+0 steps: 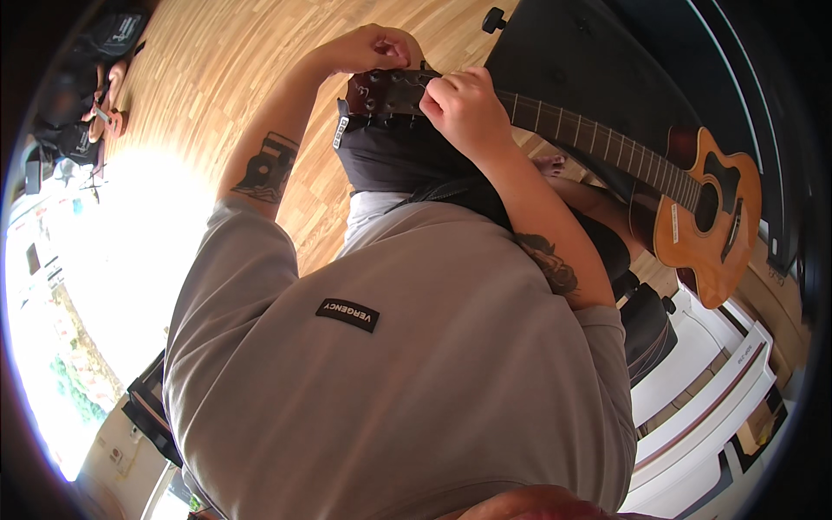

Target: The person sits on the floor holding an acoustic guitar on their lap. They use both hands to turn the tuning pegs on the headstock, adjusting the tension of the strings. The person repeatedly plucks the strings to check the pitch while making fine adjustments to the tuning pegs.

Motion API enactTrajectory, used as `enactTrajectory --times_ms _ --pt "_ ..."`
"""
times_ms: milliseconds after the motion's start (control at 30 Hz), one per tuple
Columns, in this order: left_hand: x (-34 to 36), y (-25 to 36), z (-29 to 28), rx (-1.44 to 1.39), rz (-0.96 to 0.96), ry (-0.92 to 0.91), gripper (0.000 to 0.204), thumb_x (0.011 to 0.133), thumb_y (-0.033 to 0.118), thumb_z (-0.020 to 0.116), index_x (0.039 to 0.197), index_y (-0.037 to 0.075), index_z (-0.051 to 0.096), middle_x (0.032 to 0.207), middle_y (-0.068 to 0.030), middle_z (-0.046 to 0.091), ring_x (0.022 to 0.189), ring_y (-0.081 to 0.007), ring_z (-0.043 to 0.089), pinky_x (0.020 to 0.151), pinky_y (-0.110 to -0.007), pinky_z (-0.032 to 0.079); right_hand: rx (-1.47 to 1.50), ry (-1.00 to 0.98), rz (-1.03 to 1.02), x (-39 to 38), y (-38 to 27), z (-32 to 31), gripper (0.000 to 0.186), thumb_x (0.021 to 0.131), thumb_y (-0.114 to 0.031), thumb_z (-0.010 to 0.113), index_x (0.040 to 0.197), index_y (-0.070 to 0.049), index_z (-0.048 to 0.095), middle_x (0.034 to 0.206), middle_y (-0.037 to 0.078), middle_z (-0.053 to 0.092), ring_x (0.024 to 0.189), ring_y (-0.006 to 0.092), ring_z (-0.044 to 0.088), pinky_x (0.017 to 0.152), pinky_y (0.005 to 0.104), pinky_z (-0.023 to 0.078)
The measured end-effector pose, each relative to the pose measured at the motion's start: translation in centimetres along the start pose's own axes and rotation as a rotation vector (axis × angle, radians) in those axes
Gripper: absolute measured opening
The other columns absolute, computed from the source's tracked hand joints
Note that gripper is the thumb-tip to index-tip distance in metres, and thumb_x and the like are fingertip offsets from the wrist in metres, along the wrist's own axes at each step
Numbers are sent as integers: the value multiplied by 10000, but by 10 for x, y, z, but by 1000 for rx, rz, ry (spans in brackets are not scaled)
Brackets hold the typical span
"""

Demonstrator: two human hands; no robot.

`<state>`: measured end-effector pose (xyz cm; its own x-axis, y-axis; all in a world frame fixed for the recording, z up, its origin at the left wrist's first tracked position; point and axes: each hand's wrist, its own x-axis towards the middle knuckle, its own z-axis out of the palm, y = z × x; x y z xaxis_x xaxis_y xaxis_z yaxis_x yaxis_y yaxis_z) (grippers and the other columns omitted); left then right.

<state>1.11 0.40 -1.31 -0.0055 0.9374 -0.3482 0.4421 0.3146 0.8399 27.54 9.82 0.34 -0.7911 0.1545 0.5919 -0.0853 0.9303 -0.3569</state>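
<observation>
Behind right hand (464, 106), guitar neck (598, 139) partly hidden.

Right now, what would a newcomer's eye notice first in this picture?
Probably the orange acoustic guitar would come first, reaching from the right to its headstock at the upper middle, with the left grip and right grip close by. Next might be the grey shirt filling the centre and the white glare at the left.

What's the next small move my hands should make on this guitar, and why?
Perhaps steady the headstock with your right hand before shifting the left hand: both hands are at that end, while the guitar's body lies well off to the right, touched by neither. What they grip, if anything, I can't make out.
</observation>
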Motion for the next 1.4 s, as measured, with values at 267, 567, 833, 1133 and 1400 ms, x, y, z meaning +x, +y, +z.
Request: enactTrajectory --times_ms 267,567,833,1133,1400 --pt "-6 27 1 34 -3 24 190 967 229 757 1039 52 747 950 3 715 927 -115 640 870 -307 505 22 63 -11 0 2 0 245 808 -84 809 756 -109 570 658 46 612 707 267 657 834 419 501" --pt "0 54 1 134 -119 -50 190 969 225 720 1071 86 801 990 -6 757 993 -140 679 932 -325 525 48 67 19 0 -1 -2 263 802 -78 823 745 -101 567 655 50 610 711 278 653 853 425 509" --pt "-5 45 -1 148 -31 -52 278 974 333 751 929 59 765 885 -30 708 861 -149 641 808 -340 515 33 46 -18 -3 2 -2 261 804 -72 831 786 -104 572 661 46 606 715 273 656 846 421 509" --pt "0 48 10 194 -123 68 206 926 265 755 956 61 754 873 -60 710 879 -154 662 783 -344 526 68 151 -32 -6 8 -7 313 800 -39 830 727 -117 536 656 31 592 667 268 631 779 401 516" --pt "-31 64 17 127 -217 424 253 975 314 757 1104 102 805 933 -34 813 819 -145 752 733 -306 578 101 180 16 4 -1 -17 294 867 -66 827 753 -111 559 614 33 559 631 275 616 722 417 494"
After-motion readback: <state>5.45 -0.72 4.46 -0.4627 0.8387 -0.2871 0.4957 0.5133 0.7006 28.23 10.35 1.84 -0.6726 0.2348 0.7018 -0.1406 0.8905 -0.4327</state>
